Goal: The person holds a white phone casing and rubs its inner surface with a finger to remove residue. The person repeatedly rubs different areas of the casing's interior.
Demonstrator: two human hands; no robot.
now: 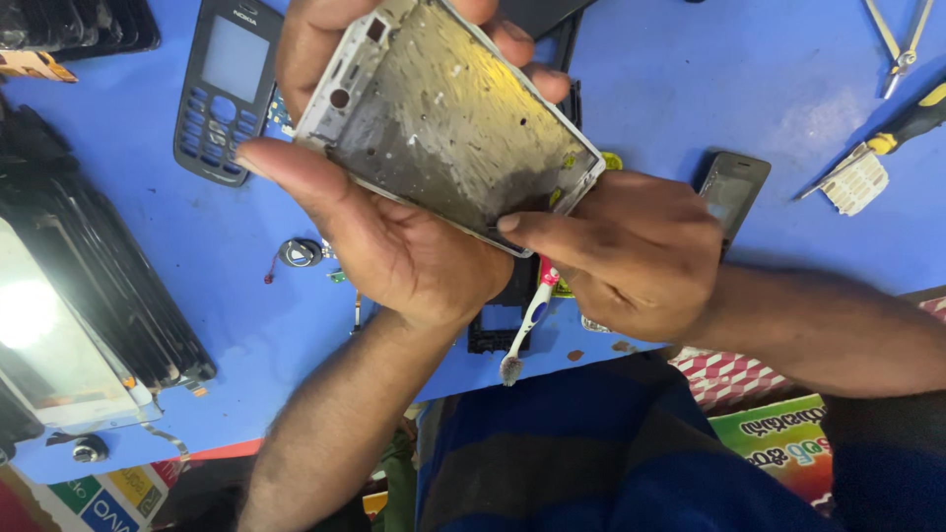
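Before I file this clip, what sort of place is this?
Probably a phone repair bench: the left hand holds a bare phone frame, a keypad phone housing lies on the blue table, with a screwdriver.

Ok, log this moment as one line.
left hand: holds phone frame | right hand: fingertip on frame edge, toothbrush underneath | blue table

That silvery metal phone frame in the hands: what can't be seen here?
Head view:
- Silvery metal phone frame: underside faces away; edges covered by left hand and right hand.
- Pink-and-white toothbrush: handle end hidden inside right hand.
- Black rectangular part: mostly behind left hand.
- Tweezers: cut off by top edge.
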